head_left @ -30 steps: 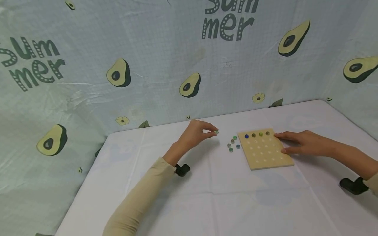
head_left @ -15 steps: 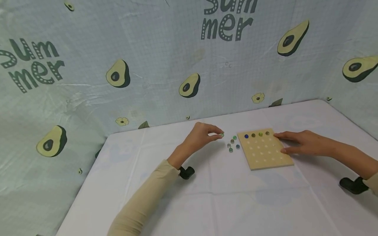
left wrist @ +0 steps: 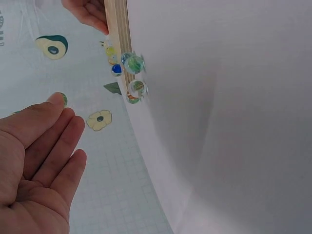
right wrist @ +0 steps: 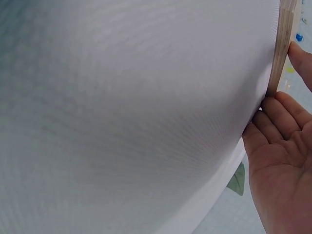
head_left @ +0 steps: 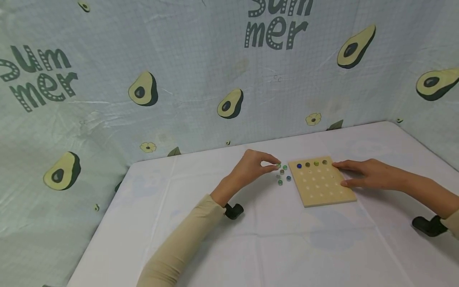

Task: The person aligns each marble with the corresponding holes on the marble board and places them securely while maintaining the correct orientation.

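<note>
My left hand [head_left: 252,166] pinches a small green glass marble [left wrist: 64,99] between thumb and index finger, above the table. Just right of those fingertips lie several loose marbles [head_left: 280,182], green, brown, clear and bluish, beside the left edge of a square wooden board [head_left: 312,200]. Rows of round hollows cover the board. Its far row carries a blue marble [head_left: 299,166], a yellow-green marble [head_left: 316,163] and two brownish ones. At the board's right edge rests my right hand [head_left: 376,174], index finger near the far corner, thumb lower down, fingers fairly straight.
A white cloth [head_left: 222,247] covers the table. Behind it and at the sides hangs a pale curtain [head_left: 186,79] printed with avocados and lettering. A black wrist camera [head_left: 234,211] sits under the left wrist, and another black camera [head_left: 429,226] under the right.
My left hand has moved right with the pinched marble, from left of the loose marbles to right beside them. The right hand and the board have stayed put.
</note>
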Demonstrator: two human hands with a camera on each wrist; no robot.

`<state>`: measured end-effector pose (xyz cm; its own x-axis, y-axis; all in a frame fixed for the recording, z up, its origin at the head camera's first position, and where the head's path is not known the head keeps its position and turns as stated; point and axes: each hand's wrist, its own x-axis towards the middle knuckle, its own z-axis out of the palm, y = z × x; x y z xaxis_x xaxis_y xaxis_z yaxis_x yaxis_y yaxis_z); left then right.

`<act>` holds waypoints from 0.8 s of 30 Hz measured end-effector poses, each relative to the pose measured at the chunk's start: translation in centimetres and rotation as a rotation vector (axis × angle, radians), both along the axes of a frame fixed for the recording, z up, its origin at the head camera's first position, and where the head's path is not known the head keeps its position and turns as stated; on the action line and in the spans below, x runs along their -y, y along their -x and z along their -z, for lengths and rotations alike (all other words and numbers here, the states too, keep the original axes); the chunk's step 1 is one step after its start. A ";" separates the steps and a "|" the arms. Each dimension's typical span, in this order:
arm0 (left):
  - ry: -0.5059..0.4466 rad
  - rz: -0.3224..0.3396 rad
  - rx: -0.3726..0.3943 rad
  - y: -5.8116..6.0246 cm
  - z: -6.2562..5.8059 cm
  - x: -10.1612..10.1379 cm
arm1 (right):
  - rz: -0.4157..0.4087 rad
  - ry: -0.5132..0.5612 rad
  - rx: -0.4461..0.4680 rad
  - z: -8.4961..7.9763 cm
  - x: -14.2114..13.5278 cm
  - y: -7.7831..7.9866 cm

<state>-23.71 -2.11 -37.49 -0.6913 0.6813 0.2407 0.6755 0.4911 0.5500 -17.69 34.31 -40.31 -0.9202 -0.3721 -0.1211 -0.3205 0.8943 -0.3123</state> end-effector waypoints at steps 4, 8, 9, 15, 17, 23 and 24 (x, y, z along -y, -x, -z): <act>0.001 -0.004 0.013 0.0 -0.1 -0.4 | -0.002 0.006 0.002 0.0 -0.1 -0.1; 0.001 0.005 0.008 -0.1 -0.1 -0.7 | -0.001 0.011 0.000 0.0 -0.1 -0.1; 0.001 0.009 0.005 -0.1 0.0 -0.7 | 0.001 0.010 0.001 0.0 -0.1 -0.1; 0.000 0.016 0.012 -0.3 0.1 -0.9 | 0.012 0.017 0.017 0.2 0.1 -0.1; 0.002 0.016 0.011 -0.4 0.1 -1.0 | 0.008 0.016 0.012 0.2 0.1 -0.2; 0.002 0.020 0.016 -0.4 -0.1 -1.4 | -0.004 0.005 -0.011 0.1 0.0 -0.1; 0.002 0.019 0.019 -0.5 0.0 -1.5 | -0.001 0.004 -0.008 0.1 0.0 -0.1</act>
<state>-23.26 -0.61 -37.45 -0.6824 0.6952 0.2261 0.6745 0.4794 0.5615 -17.61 34.35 -40.38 -0.9208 -0.3736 -0.1126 -0.3238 0.8926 -0.3137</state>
